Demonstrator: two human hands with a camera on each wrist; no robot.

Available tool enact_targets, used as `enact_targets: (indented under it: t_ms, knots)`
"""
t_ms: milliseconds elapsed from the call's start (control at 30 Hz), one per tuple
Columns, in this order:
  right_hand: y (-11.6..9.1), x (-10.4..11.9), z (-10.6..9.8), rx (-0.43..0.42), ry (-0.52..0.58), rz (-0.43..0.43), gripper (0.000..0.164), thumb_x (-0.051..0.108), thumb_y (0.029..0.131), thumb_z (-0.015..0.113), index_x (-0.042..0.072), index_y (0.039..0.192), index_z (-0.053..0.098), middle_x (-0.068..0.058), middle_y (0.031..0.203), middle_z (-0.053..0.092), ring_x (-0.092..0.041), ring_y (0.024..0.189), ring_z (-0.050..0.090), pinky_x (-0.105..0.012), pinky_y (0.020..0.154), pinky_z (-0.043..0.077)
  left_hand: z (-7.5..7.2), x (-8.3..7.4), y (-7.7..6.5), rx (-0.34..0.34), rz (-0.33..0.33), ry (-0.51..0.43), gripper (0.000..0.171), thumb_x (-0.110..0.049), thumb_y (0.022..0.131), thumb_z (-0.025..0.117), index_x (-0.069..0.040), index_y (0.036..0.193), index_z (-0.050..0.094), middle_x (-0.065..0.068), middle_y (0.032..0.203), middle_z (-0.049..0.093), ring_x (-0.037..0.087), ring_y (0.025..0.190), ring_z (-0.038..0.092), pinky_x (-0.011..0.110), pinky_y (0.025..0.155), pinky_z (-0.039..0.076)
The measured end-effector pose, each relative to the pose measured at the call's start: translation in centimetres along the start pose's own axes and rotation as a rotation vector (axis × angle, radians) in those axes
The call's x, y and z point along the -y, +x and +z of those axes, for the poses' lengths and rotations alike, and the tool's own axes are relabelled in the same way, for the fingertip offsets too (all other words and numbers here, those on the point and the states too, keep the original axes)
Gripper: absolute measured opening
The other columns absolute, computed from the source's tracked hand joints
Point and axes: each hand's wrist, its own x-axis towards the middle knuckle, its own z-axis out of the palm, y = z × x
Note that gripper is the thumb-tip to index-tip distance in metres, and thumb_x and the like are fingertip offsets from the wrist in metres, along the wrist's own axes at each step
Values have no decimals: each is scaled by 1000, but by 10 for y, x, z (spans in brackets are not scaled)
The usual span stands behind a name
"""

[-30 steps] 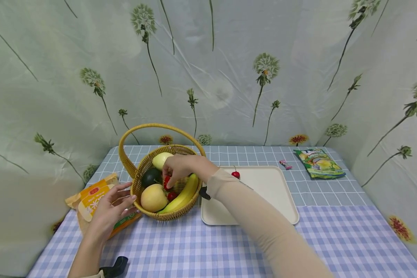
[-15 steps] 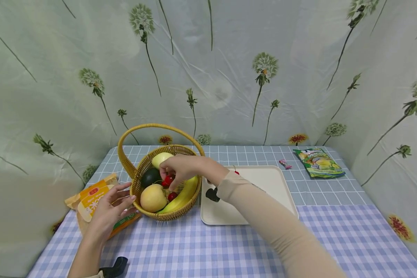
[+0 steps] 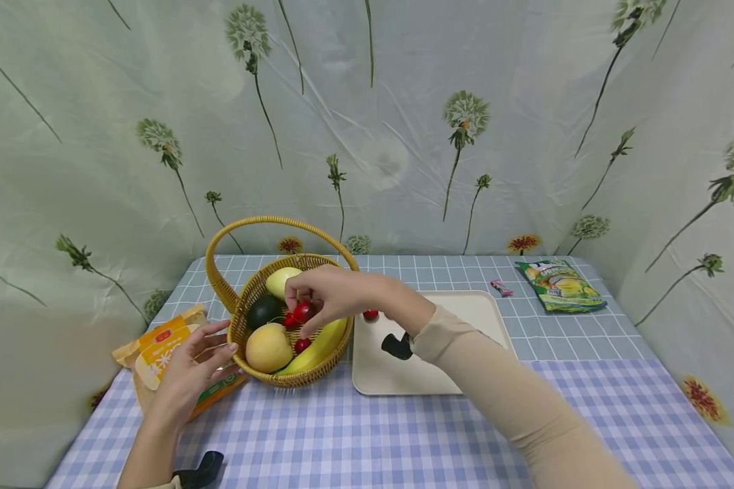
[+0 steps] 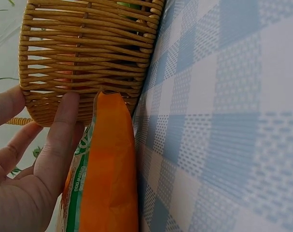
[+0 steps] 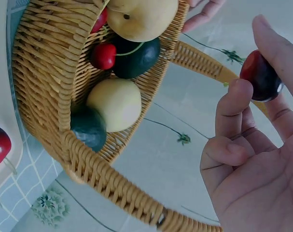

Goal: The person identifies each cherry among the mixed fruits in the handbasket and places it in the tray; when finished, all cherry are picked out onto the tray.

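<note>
Over the yellow wicker basket (image 3: 306,382), my right hand (image 3: 336,295) pinches a dark red cherry (image 5: 262,77) between thumb and fingertip. My left hand (image 3: 192,370) rests its fingers on the outside of the basket's left side; in the left wrist view the fingertips touch the weave (image 4: 83,63). Inside the basket lie a round yellow fruit (image 3: 269,348), a dark green fruit (image 3: 264,312), a pale fruit (image 3: 281,282), a banana (image 3: 318,351) and a low red cherry (image 3: 302,345). Another cherry (image 5: 104,56) with a green stem shows beside the dark fruit.
Right of the basket is a cream tray (image 3: 404,380) bearing a cherry (image 3: 370,315), partly under my right forearm. An orange snack bag (image 3: 165,346) lies by my left hand. A pink wrapped candy (image 3: 501,288) and green bag (image 3: 563,286) lie back right.
My right forearm has shifted rightward across the tray, and the hand has turned with the cherry showing more in its fingers. The left hand and basket stay in place.
</note>
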Motion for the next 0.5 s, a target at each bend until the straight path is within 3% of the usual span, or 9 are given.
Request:
enact_targets:
  t_ms: [500]
  knots:
    - [-57, -12, -8, -97, 92, 89, 32, 25, 91, 89, 19, 106, 61, 3, 90, 58, -11, 78, 55, -24, 68, 49, -1, -2, 0, 8, 19, 12, 66, -28, 107, 69, -14, 165, 40, 22, 155, 48, -8, 103, 65, 31, 91, 67]
